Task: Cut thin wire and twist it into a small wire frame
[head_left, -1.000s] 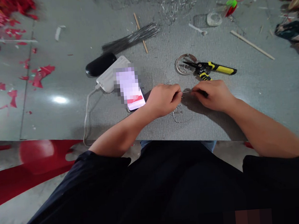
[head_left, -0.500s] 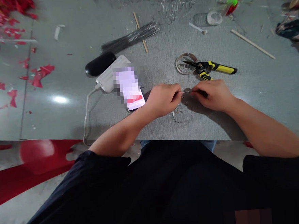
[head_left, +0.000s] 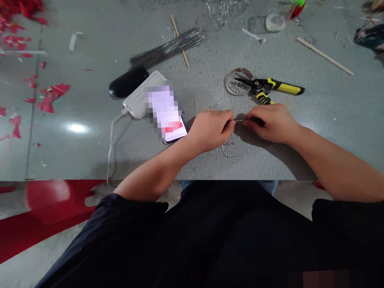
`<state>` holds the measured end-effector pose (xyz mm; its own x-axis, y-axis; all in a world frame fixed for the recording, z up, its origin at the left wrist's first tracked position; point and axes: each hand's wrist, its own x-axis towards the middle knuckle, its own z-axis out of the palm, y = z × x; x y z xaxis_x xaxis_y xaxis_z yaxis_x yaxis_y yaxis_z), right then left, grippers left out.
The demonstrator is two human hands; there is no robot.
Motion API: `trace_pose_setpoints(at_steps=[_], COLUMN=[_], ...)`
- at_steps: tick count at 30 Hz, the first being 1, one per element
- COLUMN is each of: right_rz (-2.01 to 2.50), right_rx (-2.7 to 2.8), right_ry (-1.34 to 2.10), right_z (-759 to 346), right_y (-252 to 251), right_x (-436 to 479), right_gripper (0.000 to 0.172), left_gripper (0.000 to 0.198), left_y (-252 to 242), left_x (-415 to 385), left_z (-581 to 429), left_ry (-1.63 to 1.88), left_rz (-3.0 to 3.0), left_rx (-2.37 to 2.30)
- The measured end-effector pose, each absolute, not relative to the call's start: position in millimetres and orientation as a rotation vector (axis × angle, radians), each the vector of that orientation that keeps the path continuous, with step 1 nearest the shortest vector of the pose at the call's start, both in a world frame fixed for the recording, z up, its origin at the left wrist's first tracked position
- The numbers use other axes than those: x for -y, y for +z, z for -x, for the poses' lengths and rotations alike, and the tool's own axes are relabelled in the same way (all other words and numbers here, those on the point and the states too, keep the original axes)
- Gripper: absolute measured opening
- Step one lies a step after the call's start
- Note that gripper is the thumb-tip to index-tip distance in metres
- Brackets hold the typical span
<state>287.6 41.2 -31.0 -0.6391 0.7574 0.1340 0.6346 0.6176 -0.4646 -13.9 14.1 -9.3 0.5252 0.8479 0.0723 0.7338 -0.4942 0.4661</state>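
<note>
Between my two hands runs a short thin wire (head_left: 239, 120), silvery and bright. My left hand (head_left: 213, 128) pinches its left end, fingers curled inward. The other end is pinched in the fingertips of my right hand (head_left: 271, 121). Just below, a bent loop of thin wire (head_left: 235, 155) lies on the table. Behind my right hand rest pruning shears (head_left: 283, 87) with yellow and black handles, their blades over a round clear dish (head_left: 231, 83). A phone (head_left: 176, 135) with a lit, blurred screen is beside my left forearm.
A white power strip (head_left: 139, 101) with its cord, a black case (head_left: 128, 82) and a bundle of straight wires (head_left: 168, 48) lie left of centre. Wooden sticks (head_left: 324, 55) are farther back. Red scraps (head_left: 52, 96) litter the left side; a red stool (head_left: 51, 202) stands below the table edge.
Both hands stay almost in place, still pinching the wire. They have shifted very slightly toward me, and the fingertips are a touch closer together.
</note>
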Motion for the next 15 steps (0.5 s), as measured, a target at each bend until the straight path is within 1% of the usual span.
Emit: trace_pose_setpoints(at_steps=[7, 15], right_rz=[1.148, 1.178], right_rx=[2.505, 2.543], right_ry=[0.587, 0.551], right_z=[-287.6, -287.2], right_y=[-30.6, -25.4], right_x=[-40.2, -40.1], right_gripper=[0.028, 0.028], left_gripper=[0.023, 0.023], left_y=[-5.5, -9.0], left_x=[-14.5, -16.0], left_z=[14.6, 16.2], left_ry=[0.387, 0.409], left_rz=[-2.394, -2.385], left_rx=[-1.301, -1.315])
